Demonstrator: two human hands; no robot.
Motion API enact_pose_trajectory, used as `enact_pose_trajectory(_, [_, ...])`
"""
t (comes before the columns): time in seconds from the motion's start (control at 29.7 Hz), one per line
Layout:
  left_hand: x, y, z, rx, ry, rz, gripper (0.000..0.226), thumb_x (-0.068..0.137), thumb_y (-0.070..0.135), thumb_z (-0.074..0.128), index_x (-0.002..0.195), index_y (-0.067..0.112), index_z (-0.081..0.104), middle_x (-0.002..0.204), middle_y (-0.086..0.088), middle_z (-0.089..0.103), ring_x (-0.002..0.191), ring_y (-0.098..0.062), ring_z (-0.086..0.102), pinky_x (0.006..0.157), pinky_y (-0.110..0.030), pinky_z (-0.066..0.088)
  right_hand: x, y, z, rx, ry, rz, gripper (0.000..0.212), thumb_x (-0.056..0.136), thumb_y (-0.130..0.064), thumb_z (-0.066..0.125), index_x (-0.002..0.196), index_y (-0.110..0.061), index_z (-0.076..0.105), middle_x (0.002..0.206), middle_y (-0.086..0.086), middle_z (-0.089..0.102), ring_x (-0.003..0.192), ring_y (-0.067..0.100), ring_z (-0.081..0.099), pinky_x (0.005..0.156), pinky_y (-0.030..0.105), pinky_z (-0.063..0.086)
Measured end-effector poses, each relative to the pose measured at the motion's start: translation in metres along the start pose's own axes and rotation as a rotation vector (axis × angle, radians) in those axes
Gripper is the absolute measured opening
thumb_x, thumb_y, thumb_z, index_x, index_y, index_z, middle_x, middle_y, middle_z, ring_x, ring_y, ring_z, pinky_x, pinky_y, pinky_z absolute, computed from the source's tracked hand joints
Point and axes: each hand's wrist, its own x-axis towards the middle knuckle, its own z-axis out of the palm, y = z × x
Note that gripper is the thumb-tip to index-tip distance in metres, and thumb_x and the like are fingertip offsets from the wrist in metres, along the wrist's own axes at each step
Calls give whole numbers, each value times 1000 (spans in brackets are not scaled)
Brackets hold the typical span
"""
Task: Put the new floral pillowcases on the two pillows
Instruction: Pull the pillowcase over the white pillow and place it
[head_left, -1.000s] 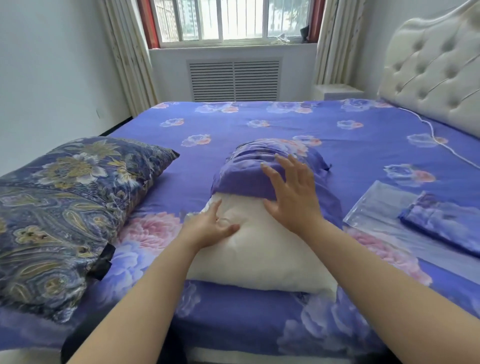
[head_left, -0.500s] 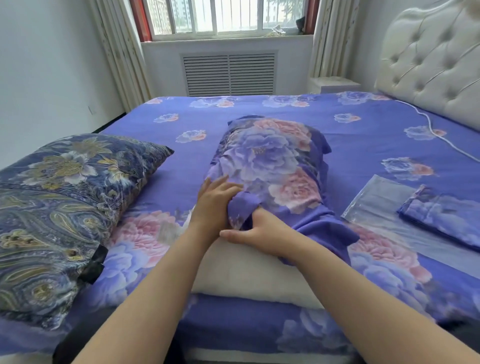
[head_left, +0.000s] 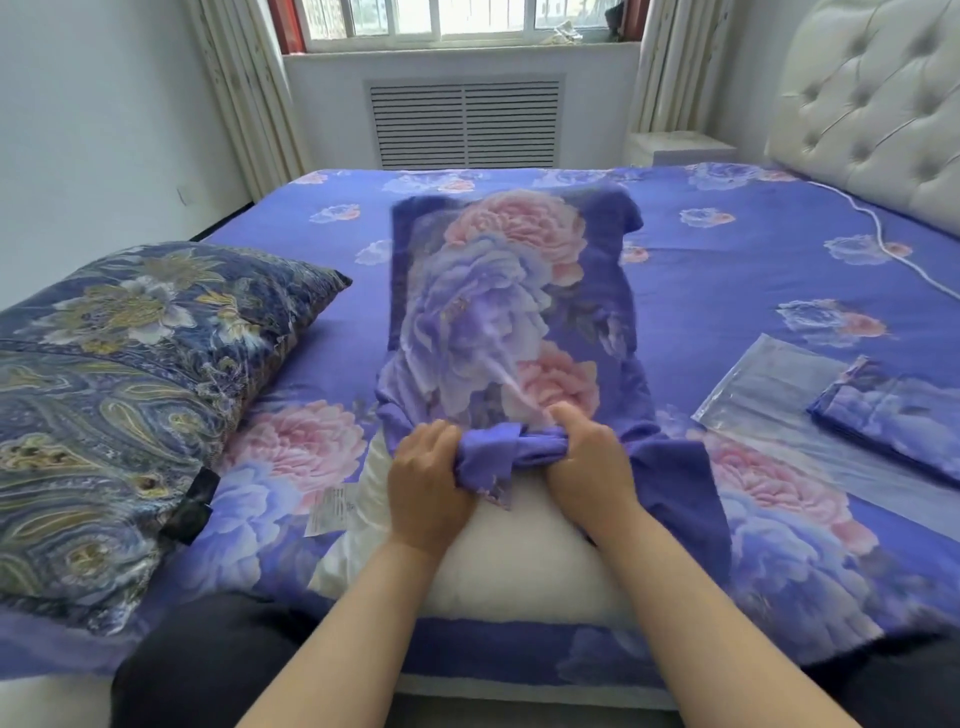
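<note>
A bare white pillow (head_left: 519, 561) lies lengthwise on the bed in front of me. A purple floral pillowcase (head_left: 498, 306) covers its far part and looks blurred and stretched. My left hand (head_left: 426, 478) and my right hand (head_left: 587, 467) grip the bunched open hem of that pillowcase side by side, just above the uncovered white near end. A second pillow (head_left: 119, 395) in a dark paisley case lies to the left. Another folded floral pillowcase (head_left: 893, 415) rests at the right on a clear plastic bag (head_left: 769, 384).
The bed has a purple floral sheet (head_left: 727, 270). A white tufted headboard (head_left: 872, 104) stands at the right, with a white cable (head_left: 893, 249) trailing over the sheet. A window, radiator grille (head_left: 467, 124) and curtains are at the far wall. My dark-clothed knees touch the bed's near edge.
The hands went from pressing on the white pillow to gripping the pillowcase hem. The case has been pulled toward me and now covers more of the pillow.
</note>
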Motion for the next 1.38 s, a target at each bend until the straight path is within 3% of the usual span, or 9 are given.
enact_pose_trajectory(0.13, [-7, -13, -14, -62, 1, -71, 24, 69, 24, 48, 54, 6, 42, 53, -11, 43, 57, -19, 32, 49, -33, 29, 11, -2, -3, -309, -241, 36, 16, 78, -12, 44, 66, -18, 35, 82, 9, 59, 77, 31, 50, 62, 31, 32])
enact_pose_trajectory(0.34, [-6, 18, -15, 61, -75, 40, 26, 68, 28, 52, 53, 15, 36, 43, -7, 40, 42, -26, 39, 42, -29, 23, -14, 46, 12, -240, 400, -145, 36, 67, -1, 66, 102, -11, 60, 110, 8, 53, 99, 33, 52, 82, 40, 41])
enact_pose_trajectory(0.47, [-15, 11, -12, 91, -85, 128, 33, 61, -1, 55, 68, 19, 30, 61, -6, 43, 57, -24, 39, 52, -28, 26, -15, 48, 6, -204, 485, -208, 45, 78, -3, 60, 123, -11, 57, 125, 9, 55, 115, 28, 50, 95, 33, 37])
enact_pose_trajectory(0.61, [-7, 25, -9, 87, -99, 145, 19, 65, -4, 54, 71, 12, 47, 93, -7, 60, 87, -29, 51, 73, -37, 44, 12, 42, -8, 206, 416, 118, 24, 93, -17, 49, 112, -20, 64, 90, 0, 66, 87, 19, 61, 79, 33, 44])
enact_pose_trajectory(0.74, [14, 36, -10, 14, -105, -86, 11, 72, 9, 58, 81, 8, 53, 79, -12, 60, 76, -35, 58, 67, -35, 39, 28, 26, -21, 260, 133, -190, 24, 84, -8, 47, 71, -24, 61, 70, -16, 59, 68, -8, 53, 67, 16, 41])
enact_pose_trajectory(0.87, [28, 32, -18, 147, -95, -155, 30, 66, 31, 48, 82, 9, 59, 53, -11, 59, 47, -36, 56, 43, -26, 27, 11, 30, -25, -61, -155, 29, 28, 75, -35, 42, 70, -15, 60, 72, 7, 60, 72, 26, 55, 64, 32, 37])
enact_pose_trajectory(1.01, [-3, 34, -8, 179, -97, 7, 35, 62, 45, 53, 67, 12, 61, 44, -7, 52, 40, -31, 53, 38, -24, 33, -15, 66, -19, -274, 115, 121, 29, 77, -28, 45, 95, -10, 58, 102, 19, 58, 93, 40, 56, 73, 40, 39])
enact_pose_trajectory(1.21, [-40, 4, -15, 142, -30, 58, 13, 60, 9, 56, 69, 13, 47, 73, -7, 53, 67, -29, 46, 62, -33, 30, -16, 70, -8, 110, 165, 444, 77, 84, -36, 57, 147, -22, 14, 153, 11, 16, 131, 37, 37, 103, 48, 33])
enact_pose_trajectory(1.38, [-50, 6, -12, 123, -108, -261, 28, 73, 28, 49, 99, 24, 45, 124, 1, 50, 109, -30, 47, 88, -42, 40, 19, 57, -12, 309, 129, 383, 74, 64, -41, 56, 132, -14, 40, 120, 11, 59, 112, 30, 57, 89, 35, 43])
